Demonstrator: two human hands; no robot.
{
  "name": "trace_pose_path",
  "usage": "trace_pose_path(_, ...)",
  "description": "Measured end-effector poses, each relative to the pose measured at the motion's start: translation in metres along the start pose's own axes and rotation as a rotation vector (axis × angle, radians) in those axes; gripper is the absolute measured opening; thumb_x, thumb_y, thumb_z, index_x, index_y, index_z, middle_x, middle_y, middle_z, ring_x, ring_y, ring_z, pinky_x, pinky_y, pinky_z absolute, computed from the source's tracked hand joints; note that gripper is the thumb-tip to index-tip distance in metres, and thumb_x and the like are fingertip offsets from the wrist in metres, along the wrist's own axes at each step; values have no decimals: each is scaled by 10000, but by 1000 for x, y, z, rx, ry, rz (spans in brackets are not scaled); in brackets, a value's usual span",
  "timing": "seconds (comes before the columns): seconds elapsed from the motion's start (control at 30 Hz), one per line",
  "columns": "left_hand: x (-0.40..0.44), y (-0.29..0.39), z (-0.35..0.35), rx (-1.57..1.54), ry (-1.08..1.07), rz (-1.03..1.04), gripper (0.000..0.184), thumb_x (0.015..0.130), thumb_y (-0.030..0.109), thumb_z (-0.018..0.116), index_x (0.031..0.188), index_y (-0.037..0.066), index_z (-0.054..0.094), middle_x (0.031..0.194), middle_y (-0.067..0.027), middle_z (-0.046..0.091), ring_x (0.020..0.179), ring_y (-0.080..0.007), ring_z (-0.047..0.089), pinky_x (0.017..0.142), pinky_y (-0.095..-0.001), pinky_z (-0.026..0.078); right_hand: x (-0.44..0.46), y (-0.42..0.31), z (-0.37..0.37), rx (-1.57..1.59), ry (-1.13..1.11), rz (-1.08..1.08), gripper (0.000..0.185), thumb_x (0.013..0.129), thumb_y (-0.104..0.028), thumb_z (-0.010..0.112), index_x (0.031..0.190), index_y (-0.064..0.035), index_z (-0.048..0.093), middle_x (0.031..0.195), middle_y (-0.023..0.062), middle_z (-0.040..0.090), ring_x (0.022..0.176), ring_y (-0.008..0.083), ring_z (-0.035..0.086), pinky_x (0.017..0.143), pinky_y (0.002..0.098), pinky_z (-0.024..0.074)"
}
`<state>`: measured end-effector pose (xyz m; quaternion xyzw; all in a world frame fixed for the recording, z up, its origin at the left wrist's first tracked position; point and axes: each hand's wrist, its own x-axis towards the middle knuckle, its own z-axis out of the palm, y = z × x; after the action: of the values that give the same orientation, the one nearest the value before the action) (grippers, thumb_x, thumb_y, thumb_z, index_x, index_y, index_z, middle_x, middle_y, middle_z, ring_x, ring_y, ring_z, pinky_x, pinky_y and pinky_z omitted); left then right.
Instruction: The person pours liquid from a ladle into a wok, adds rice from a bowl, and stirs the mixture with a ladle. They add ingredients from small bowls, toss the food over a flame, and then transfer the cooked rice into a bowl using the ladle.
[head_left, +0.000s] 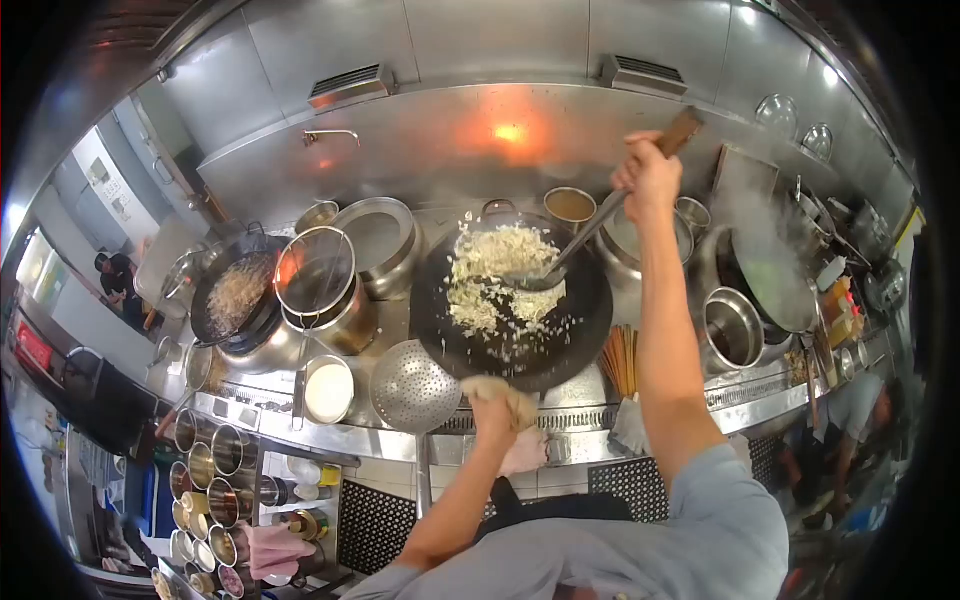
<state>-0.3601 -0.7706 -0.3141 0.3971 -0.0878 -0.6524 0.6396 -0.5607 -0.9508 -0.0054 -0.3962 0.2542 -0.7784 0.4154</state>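
In front of me a large black wok (440,320) sits on the range. Pale, finely chopped food with green bits (500,250), like fried rice, lies in it, and loose pieces are scattered or flying. My left hand (492,415) is closed around a folded beige cloth (515,400) at the wok's near rim; whatever the cloth covers is hidden. My right hand (650,178), raised at the right, is wrapped around the long handle of a wok ladle (592,228), below its wooden end. The ladle's head is down in the food.
A perforated strainer (412,385) and a pot of white liquid (328,390) stand left of the wok. Another wok (240,295) holds browned food. Chopsticks (620,360) and a steel pot (732,328) are at right, near a steaming wok (770,275). Other people are at both sides.
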Motion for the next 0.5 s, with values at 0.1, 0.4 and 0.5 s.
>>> trace_pose_path(0.1,81,-5,-11,124,-18,-99,125,785,-30,466,905,4,452,674,-105,505,462,-184,492,338,-341,347,-30,22,-22,9,114,-175,23,785,-45,554,779,-63,567,535,-15,402,404,93,365,391,260,307)
trace_pose_path(0.4,-7,6,7,-31,-258,-192,125,840,26,411,809,95,511,693,-66,522,562,-203,535,472,-360,462,-70,129,-34,95,-13,147,92,802,23,489,792,-34,561,519,-6,401,377,92,344,359,266,298)
trace_pose_path(0.5,-42,26,56,43,-45,-215,204,896,93,425,694,114,441,569,-34,435,438,-158,418,359,-330,322,-27,110,-23,73,-93,338,97,802,22,497,765,-31,569,518,-2,427,367,104,370,356,269,296)
